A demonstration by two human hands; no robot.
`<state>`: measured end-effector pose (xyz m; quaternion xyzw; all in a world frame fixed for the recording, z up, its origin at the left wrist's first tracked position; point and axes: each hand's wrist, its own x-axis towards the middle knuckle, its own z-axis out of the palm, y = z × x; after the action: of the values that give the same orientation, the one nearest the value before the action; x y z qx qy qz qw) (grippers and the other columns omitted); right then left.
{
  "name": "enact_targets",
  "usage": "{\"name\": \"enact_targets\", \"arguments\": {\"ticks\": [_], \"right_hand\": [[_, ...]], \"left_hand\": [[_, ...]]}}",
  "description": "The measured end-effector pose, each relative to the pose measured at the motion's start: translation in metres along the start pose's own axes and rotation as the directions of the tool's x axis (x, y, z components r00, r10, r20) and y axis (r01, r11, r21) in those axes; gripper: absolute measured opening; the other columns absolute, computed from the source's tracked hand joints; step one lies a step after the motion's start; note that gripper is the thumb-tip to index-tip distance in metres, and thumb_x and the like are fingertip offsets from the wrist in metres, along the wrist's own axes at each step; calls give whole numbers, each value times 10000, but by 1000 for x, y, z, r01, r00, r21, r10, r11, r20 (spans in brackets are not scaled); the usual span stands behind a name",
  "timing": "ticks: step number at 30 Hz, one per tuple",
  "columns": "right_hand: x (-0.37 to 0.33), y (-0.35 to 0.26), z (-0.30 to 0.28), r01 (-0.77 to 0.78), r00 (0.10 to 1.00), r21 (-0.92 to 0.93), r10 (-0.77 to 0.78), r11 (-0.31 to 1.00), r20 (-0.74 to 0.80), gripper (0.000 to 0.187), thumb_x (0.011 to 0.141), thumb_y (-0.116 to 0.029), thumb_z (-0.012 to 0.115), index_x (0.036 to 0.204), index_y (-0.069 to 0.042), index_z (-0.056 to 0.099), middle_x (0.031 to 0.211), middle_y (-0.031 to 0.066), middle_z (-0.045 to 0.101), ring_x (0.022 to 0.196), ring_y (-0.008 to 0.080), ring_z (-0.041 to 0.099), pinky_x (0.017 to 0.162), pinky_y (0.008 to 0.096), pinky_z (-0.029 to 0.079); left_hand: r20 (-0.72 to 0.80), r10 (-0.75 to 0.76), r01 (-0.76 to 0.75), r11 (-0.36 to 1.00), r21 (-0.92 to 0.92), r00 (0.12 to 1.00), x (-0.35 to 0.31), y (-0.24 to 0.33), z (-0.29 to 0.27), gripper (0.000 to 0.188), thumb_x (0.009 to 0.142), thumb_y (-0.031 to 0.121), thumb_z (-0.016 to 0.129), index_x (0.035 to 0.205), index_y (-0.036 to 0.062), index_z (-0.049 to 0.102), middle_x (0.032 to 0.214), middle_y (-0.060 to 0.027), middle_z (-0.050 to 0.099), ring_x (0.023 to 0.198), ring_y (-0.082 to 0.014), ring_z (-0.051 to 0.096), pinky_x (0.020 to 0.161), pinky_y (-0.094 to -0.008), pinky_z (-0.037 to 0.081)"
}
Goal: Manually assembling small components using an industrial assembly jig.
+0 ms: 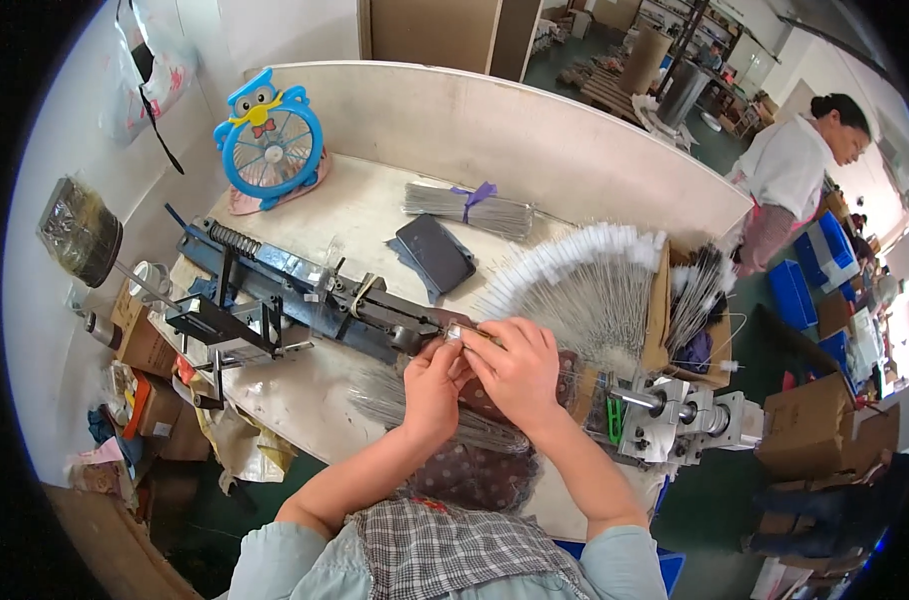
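Observation:
My left hand [433,392] and my right hand [520,372] meet at the middle of the bench, fingers pinched together around a small, pale, shiny piece [455,334] too small to name. It sits by the end of a long dark metal bench machine [375,308] with a spring at its far left end. Under my wrists lie loose thin metal wires [387,397] and a brown dotted cloth [480,470]. To the right of my hands spreads a fan of thin wire brushes [585,285] with white bristle ends.
A wire bundle [475,208] with a purple tie and a dark phone [436,249] lie behind the machine. A blue toy-shaped fan [273,145] stands back left. At right are a metal roller mechanism [675,415] and a carton [715,345] of brushes. Another person [785,170] stands beyond the partition.

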<state>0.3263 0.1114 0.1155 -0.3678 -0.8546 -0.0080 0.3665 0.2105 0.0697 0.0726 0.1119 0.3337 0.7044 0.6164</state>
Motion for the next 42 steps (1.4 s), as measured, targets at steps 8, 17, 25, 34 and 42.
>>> {"name": "enact_targets", "arguments": {"ticks": [8, 17, 25, 34, 42], "right_hand": [[-5, 10, -13, -37, 998, 78, 34, 996, 45, 249, 699, -178, 718, 944, -145, 695, 956, -13, 623, 939, 202, 555, 812, 355, 400], [-4, 3, -14, -28, 998, 17, 27, 999, 50, 249, 693, -179, 722, 936, -137, 690, 957, -9, 619, 946, 191, 553, 811, 347, 399], [-3, 1, -12, -42, 998, -14, 42, 999, 47, 238, 684, -167, 722, 918, -137, 690, 950, -9, 622, 938, 190, 556, 811, 346, 399], [2, -2, -6, -32, 999, 30, 31, 999, 27, 249, 679, -155, 718, 924, -129, 682, 940, -23, 627, 923, 186, 562, 802, 348, 399], [6, -6, -14, -60, 998, 33, 60, 998, -2, 235, 686, -187, 725, 905, -119, 678, 879, -14, 628, 875, 184, 569, 777, 339, 400]], "left_hand": [[-81, -17, 23, 997, 69, 997, -8, 7, 20, 89, 868, 68, 558, 947, 30, 546, 893, -45, 607, 798, -128, 602, 741, -277, 489], [-74, -61, 58, 997, -41, 995, -10, 9, 15, 61, 865, 84, 545, 913, 52, 564, 869, -23, 605, 788, -118, 594, 740, -284, 481], [-59, -37, 39, 999, 34, 998, -7, 7, 14, 99, 850, 59, 568, 943, 31, 555, 870, -35, 605, 788, -117, 591, 744, -277, 474], [-66, -71, 70, 997, -16, 995, -3, 2, 8, 109, 867, 93, 553, 952, 29, 580, 901, -32, 619, 802, -92, 591, 740, -259, 475], [-34, -98, 98, 995, -15, 995, -8, 14, 12, 226, 927, 248, 473, 943, 37, 551, 831, -18, 564, 813, -145, 581, 818, -313, 463]]}}
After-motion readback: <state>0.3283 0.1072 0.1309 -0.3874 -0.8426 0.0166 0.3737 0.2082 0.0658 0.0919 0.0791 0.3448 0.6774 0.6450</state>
